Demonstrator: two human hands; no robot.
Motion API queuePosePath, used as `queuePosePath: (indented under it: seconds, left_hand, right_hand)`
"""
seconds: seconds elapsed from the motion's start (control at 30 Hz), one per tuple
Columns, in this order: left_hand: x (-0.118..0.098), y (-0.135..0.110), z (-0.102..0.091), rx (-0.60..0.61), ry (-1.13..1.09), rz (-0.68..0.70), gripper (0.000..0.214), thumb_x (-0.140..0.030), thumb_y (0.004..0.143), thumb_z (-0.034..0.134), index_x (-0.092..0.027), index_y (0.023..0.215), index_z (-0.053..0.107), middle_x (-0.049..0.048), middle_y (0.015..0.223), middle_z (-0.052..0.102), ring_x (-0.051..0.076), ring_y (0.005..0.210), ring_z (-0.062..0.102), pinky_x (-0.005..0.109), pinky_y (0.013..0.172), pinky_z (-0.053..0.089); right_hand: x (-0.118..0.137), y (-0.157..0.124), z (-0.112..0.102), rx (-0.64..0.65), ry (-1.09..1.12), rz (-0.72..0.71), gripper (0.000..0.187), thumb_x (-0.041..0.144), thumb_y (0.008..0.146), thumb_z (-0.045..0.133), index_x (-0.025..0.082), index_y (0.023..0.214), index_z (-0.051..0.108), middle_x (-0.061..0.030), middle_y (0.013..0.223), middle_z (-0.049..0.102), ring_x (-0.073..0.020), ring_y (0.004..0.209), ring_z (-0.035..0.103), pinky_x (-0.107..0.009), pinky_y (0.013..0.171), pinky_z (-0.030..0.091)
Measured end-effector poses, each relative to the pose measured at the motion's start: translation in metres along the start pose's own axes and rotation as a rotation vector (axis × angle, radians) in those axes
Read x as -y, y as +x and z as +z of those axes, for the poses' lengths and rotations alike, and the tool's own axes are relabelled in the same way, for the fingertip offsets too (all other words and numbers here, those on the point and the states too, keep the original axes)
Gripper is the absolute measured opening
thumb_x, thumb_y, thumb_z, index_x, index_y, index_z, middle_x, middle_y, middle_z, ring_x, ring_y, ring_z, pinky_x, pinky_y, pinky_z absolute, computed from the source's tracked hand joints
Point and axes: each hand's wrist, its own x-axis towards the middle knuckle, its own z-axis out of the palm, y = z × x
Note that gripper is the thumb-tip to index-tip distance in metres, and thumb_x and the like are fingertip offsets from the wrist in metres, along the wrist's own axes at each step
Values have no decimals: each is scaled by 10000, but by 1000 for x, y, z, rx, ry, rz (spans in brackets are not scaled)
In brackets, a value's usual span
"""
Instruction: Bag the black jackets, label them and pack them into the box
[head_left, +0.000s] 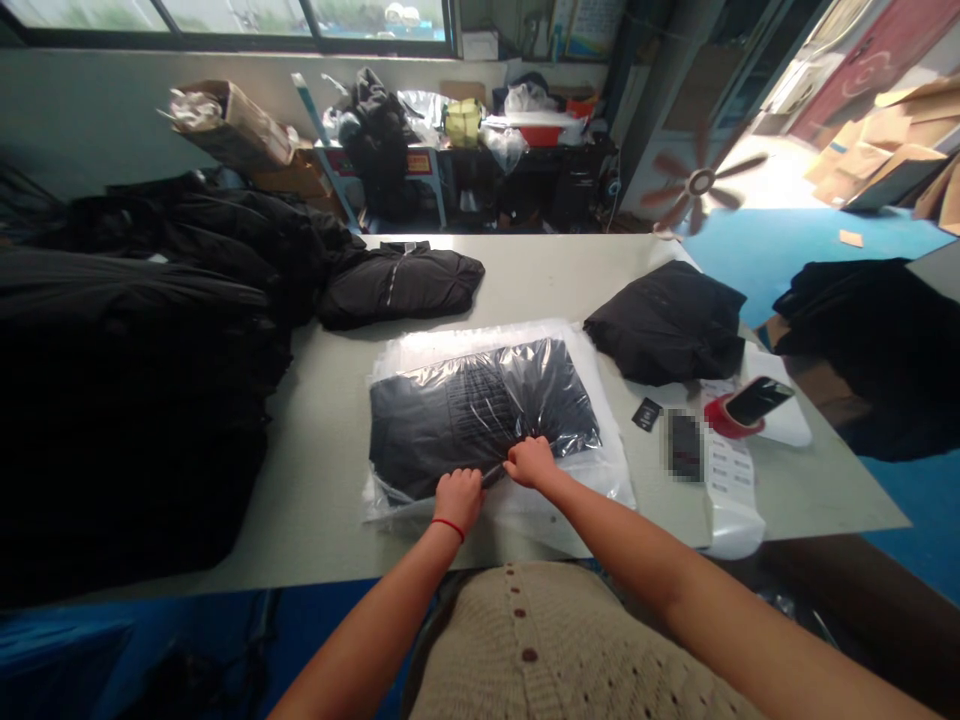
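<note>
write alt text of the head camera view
The left hand and right hand grip the near edge of a clear plastic bag around a folded black garment on a pale table. Black fabric is heaped at left; a phone leans on a red stand at right.

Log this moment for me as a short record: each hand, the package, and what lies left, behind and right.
Left hand: grips near edge of clear plastic bag
Right hand: grips same edge
Contents: folded black garment
Left: large black fabric pile
Behind: black zippered bundle
Right: black fabric bundle, red phone holder
</note>
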Motion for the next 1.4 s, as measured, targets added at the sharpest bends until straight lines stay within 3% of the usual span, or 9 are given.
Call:
queuePosePath:
  seconds: [0.1, 0.23, 0.47, 0.63, 0.87, 1.0, 1.1, 1.23, 1.4]
  left_hand:
    - [3, -8, -1, -82, 3, 19, 166, -297, 824, 590, -194, 951, 619, 126, 993, 617, 285, 1024, 532, 419, 869, 373]
    - [7, -3, -1, -170, -21, 26, 325, -342, 735, 703, -214, 1014, 595, 117, 1140, 549, 293, 1113, 454, 437, 972, 316]
    - [24, 26, -6, -48, -86, 5, 194, -396, 767, 689, -249, 889, 654, 60, 1018, 570, 251, 1042, 488, 386, 883, 361]
    - [31, 31, -11, -15, -114, 52, 127, -363, 820, 631, -259, 816, 703, 57, 1009, 602, 236, 1027, 512, 376, 866, 366]
    - [20, 21, -11, -124, -129, 54, 186, -416, 821, 632, -239, 843, 687, 69, 983, 583, 243, 1028, 502, 387, 897, 360]
    - [10, 22, -9, -166, -126, 152, 157, -388, 832, 629, -243, 874, 670, 72, 1041, 577, 246, 1072, 475, 402, 940, 340]
    - [4, 28, -7, -155, -135, 213, 146, -353, 806, 665, -250, 910, 663, 63, 1088, 574, 241, 1103, 461, 393, 962, 334]
    - [4, 38, -6, -97, -166, 119, 116, -346, 821, 645, -239, 848, 680, 57, 1049, 585, 232, 1052, 489, 374, 895, 373]
    - [12, 44, -6, -49, -216, 121, 121, -334, 834, 622, -241, 844, 698, 53, 1030, 602, 220, 1010, 515, 361, 861, 394]
  right_hand:
    - [-1, 0, 0, -7, 12, 1, 340, 424, 881, 486, 218, 902, 756, -102, 947, 737, -267, 1009, 603, -379, 847, 346]
    - [-2, 0, -3, 18, 25, 1, 337, 433, 888, 485, 226, 900, 750, -94, 950, 737, -258, 1013, 607, -370, 847, 348]
    - [-9, -3, -7, 62, 25, -40, 311, 405, 899, 482, 225, 917, 734, -85, 984, 736, -244, 1023, 618, -339, 844, 355]
    - [-11, -3, -7, 72, 21, -46, 310, 421, 895, 488, 237, 930, 735, -81, 985, 738, -239, 1007, 634, -332, 841, 366]
    - [-8, -3, -10, 76, 32, -19, 319, 433, 888, 491, 243, 943, 742, -84, 996, 740, -245, 1022, 634, -340, 859, 370]
    - [-6, -3, -12, 84, 26, -6, 333, 438, 891, 485, 241, 955, 746, -91, 1002, 740, -253, 1026, 636, -346, 853, 377]
    - [-6, -4, -14, 84, 22, -3, 337, 441, 894, 481, 242, 952, 747, -90, 1001, 740, -252, 1024, 637, -344, 847, 379]
    - [-5, -6, -16, 79, 0, -15, 317, 436, 895, 493, 246, 942, 742, -86, 984, 740, -252, 1008, 634, -346, 839, 373]
    - [3, -12, -12, -57, -51, -126, 243, 395, 838, 590, 210, 929, 719, -96, 946, 723, -250, 969, 603, -353, 849, 361]
